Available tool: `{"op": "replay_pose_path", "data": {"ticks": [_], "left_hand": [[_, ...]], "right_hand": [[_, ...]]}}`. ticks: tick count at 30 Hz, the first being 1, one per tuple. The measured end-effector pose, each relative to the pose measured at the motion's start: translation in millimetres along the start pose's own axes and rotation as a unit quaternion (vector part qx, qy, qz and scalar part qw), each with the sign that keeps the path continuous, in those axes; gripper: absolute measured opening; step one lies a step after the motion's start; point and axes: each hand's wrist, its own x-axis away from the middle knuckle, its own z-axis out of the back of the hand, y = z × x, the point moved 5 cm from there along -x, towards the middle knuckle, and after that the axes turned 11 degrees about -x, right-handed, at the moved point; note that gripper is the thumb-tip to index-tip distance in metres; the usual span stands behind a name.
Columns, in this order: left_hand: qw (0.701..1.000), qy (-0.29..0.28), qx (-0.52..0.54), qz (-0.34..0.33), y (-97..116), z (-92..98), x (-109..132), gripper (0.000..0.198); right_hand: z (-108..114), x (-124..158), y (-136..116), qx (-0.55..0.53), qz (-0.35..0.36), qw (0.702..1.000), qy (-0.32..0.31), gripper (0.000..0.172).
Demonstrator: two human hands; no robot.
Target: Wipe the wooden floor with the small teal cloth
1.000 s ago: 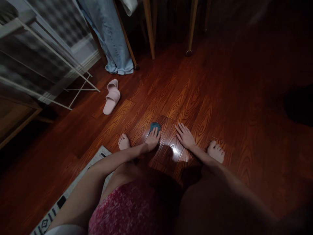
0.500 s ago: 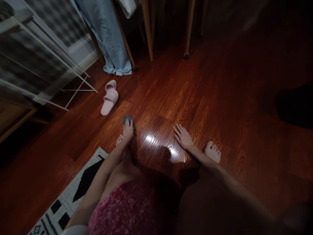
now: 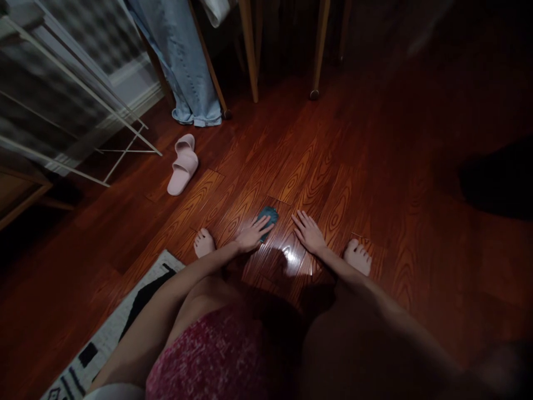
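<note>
My left hand (image 3: 252, 235) lies flat on a small teal cloth (image 3: 267, 218) on the wooden floor (image 3: 266, 161). Its fingers are stretched out and spread over the cloth, whose far part shows beyond them; the palm hides some of it. To the right, my right hand (image 3: 310, 233) rests palm down on the bare boards with its fingers apart, holding nothing. A glossy light patch lies on the floor between the two hands.
My bare feet (image 3: 204, 243) stand outside both hands. A pink slipper (image 3: 183, 166) lies ahead on the left, near a white folding rack (image 3: 125, 150). Jeans (image 3: 187, 72) hang by wooden furniture legs (image 3: 320, 50). A black-and-white rug (image 3: 154, 272) is at lower left; a dark object (image 3: 499, 183) is at right.
My left hand has slid the teal cloth rightward along the floor, from in front of the left foot towards my right hand. My right hand has stayed in place.
</note>
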Motion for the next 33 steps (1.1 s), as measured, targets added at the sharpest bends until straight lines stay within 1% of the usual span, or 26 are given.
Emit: {"op": "replay_pose_path", "data": {"ticks": [1,3,5,6,7,8,9,11,12,13,14,15,16,17,19,21,22,23,24,25,27,28,29,31,32,33], "left_hand": [[0.999,-0.005,-0.002,-0.032,5.0,1.1,-1.3,0.088],[0.998,-0.007,-0.011,-0.054,3.5,3.7,0.1,0.089],[0.999,-0.004,-0.018,-0.035,-10.4,5.2,7.0,0.088],[1.0,-0.002,-0.018,-0.008,-20.8,4.9,12.4,0.088],[0.999,0.003,-0.016,0.034,-33.1,4.2,18.8,0.087],[0.996,0.012,-0.011,0.092,-46.4,3.1,26.1,0.085],[0.986,0.024,-0.007,0.167,-60.3,1.6,34.4,0.083],[0.951,0.045,0.005,0.307,-81.3,-3.3,51.0,0.075],[0.932,0.052,0.009,0.358,-86.7,-6.1,57.4,0.072],[0.918,0.057,0.011,0.392,-88.4,-8.7,61.4,0.068],[0.911,0.061,0.011,0.407,-86.8,-10.9,62.5,0.065],[0.913,0.063,0.01,0.403,-82.1,-12.5,60.7,0.064],[0.923,0.063,0.008,0.38,-75.1,-13.4,56.4,0.063],[0.938,0.063,0.007,0.341,-65.9,-13.7,50.3,0.063],[0.974,0.057,0.005,0.221,-42.9,-12.8,35.5,0.064],[0.995,0.047,0.001,0.084,-19.1,-10.2,22.7,0.065],[0.999,0.042,-0.001,0.026,-9.4,-8.4,18.2,0.066],[0.999,0.038,-0.003,-0.019,-2.3,-6.4,14.9,0.066],[0.998,0.034,-0.007,-0.048,1.8,-4.3,12.7,0.065],[0.997,0.03,-0.012,-0.063,3.1,-2.5,11.5,0.064],[0.998,0.019,-0.02,-0.058,-2.5,0.1,12.4,0.062],[0.999,0.016,-0.022,-0.037,-8.9,0.9,14.6,0.061],[1.0,0.016,-0.021,-0.002,-17.7,1.4,17.8,0.061],[0.993,0.024,-0.014,0.112,-40.8,1.2,27.9,0.06],[0.982,0.03,-0.01,0.185,-53.6,0.2,34.8,0.06],[0.965,0.036,-0.005,0.26,-65.8,-1.6,42.8,0.06]], "right_hand": [[0.0,0.1,0.1,-0.001,0.0,1.0,-0.001,0.06],[0.1,0.1,0.2,-0.001,0.001,1.0,-0.002,0.06],[0.2,0.0,0.2,0.001,0.001,1.0,-0.005,0.06],[0.3,-0.2,0.2,0.001,0.0,1.0,-0.006,0.06],[0.4,-0.4,0.1,0.001,-0.001,1.0,-0.006,0.059],[0.5,-0.5,0.0,0.0,-0.001,1.0,-0.006,0.059],[0.5,-0.6,-0.2,-0.001,-0.001,1.0,-0.006,0.059],[0.4,-0.7,-0.4,0.0,-0.001,1.0,-0.006,0.059],[0.2,-0.6,-0.3,0.001,-0.001,1.0,-0.006,0.059],[0.0,-0.5,-0.1,0.003,-0.002,1.0,-0.006,0.059],[-0.1,-0.3,0.2,0.005,-0.002,1.0,-0.006,0.059],[-0.2,-0.1,0.6,0.006,-0.003,1.0,-0.006,0.059],[-0.2,0.0,0.8,0.007,-0.002,1.0,-0.006,0.059],[0.0,0.1,1.0,0.008,-0.001,1.0,-0.006,0.06],[0.4,0.2,0.8,0.008,0.001,1.0,-0.005,0.06],[1.1,0.1,0.3,0.005,0.0,1.0,-0.005,0.059],[1.3,0.1,0.1,0.003,-0.002,1.0,-0.005,0.059],[1.6,0.2,-0.2,0.001,-0.003,1.0,-0.006,0.058],[1.8,0.2,-0.5,-0.002,-0.005,1.0,-0.007,0.058],[1.9,0.3,-0.7,-0.005,-0.005,1.0,-0.007,0.058],[2.0,0.4,-1.0,-0.011,-0.005,1.0,-0.007,0.058],[2.0,0.4,-1.1,-0.012,-0.005,1.0,-0.007,0.058],[2.0,0.4,-1.1,-0.013,-0.005,1.0,-0.006,0.058],[1.8,0.3,-1.2,-0.013,-0.003,1.0,-0.006,0.059],[1.6,0.2,-1.3,-0.012,-0.002,1.0,-0.006,0.059],[1.4,0.1,-1.4,-0.01,-0.002,1.0,-0.006,0.058]]}}
